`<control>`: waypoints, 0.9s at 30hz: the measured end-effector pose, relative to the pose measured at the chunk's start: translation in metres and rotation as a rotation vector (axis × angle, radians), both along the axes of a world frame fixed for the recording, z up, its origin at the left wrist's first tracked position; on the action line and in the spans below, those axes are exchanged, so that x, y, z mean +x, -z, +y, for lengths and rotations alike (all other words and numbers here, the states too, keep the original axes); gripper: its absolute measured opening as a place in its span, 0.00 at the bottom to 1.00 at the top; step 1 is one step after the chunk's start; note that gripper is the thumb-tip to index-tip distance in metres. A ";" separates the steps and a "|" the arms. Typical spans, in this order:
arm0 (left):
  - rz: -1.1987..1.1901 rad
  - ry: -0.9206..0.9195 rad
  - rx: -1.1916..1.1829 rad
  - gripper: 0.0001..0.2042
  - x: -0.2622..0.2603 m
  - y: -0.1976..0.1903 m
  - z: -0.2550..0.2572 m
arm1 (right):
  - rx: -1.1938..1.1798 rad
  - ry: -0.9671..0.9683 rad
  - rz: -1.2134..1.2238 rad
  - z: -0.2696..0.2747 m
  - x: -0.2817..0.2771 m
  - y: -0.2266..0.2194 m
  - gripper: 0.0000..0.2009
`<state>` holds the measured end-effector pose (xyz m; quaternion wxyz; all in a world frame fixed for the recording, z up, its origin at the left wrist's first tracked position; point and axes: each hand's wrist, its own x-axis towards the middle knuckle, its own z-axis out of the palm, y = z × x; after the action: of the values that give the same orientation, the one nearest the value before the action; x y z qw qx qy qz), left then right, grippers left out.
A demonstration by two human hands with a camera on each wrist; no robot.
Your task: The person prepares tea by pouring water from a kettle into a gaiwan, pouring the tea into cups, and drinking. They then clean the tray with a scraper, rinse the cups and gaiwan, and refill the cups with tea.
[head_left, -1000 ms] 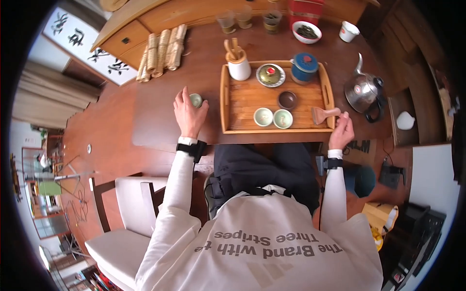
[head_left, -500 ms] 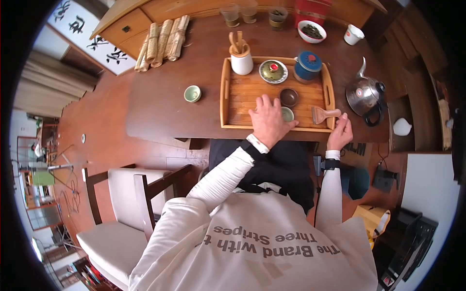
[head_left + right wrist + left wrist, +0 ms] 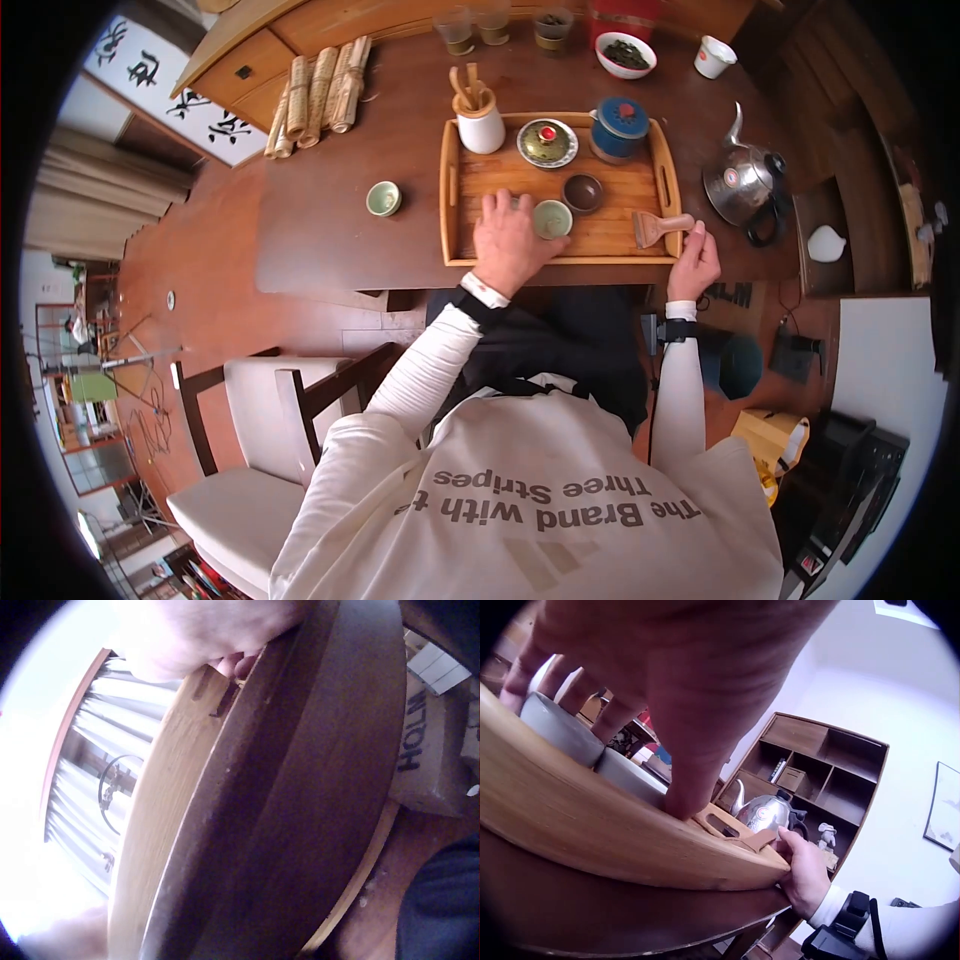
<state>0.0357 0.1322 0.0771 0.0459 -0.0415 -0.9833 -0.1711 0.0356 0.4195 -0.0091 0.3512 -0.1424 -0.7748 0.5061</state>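
My left hand (image 3: 506, 245) reaches over the front of the wooden tray (image 3: 612, 262). Its fingers and thumb span two pale green teacups, shown side by side in the left wrist view: one teacup (image 3: 559, 729) by the fingers, the other teacup (image 3: 634, 776) against the thumb. From the head, one green teacup (image 3: 552, 219) shows; the hand hides the other. At the tray's right front corner, my right hand (image 3: 695, 266) pinches the handle of a tea brush (image 3: 650, 229), its head inside the tray. A third green teacup (image 3: 383, 198) stands on the table to the left.
Inside the tray are a brown cup (image 3: 583, 193), a lidded bowl (image 3: 547, 144), a blue lidded pot (image 3: 619, 128) and a white holder (image 3: 481, 129) with wooden tools. A steel kettle (image 3: 742, 185) stands to the right. Bamboo scrolls (image 3: 318, 95) lie back left.
My left hand has let go of one teacup on the left of the table and moved right to the tray. The teacups under it have shifted left. The right hand keeps its place.
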 end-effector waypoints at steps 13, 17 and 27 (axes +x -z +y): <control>0.126 0.108 0.228 0.28 0.002 -0.005 -0.045 | 0.011 0.030 -0.051 -0.002 0.000 -0.002 0.15; 0.382 -0.244 0.328 0.29 0.024 -0.037 -0.079 | -0.005 0.019 -0.061 -0.002 0.003 -0.004 0.15; 0.211 -0.577 0.196 0.33 0.034 0.030 -0.170 | -0.028 -0.022 -0.011 -0.001 0.000 0.003 0.13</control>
<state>0.0695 -0.0378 0.0474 0.1979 0.2262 -0.9231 -0.2398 0.0358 0.4181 -0.0121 0.3395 -0.1415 -0.7710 0.5199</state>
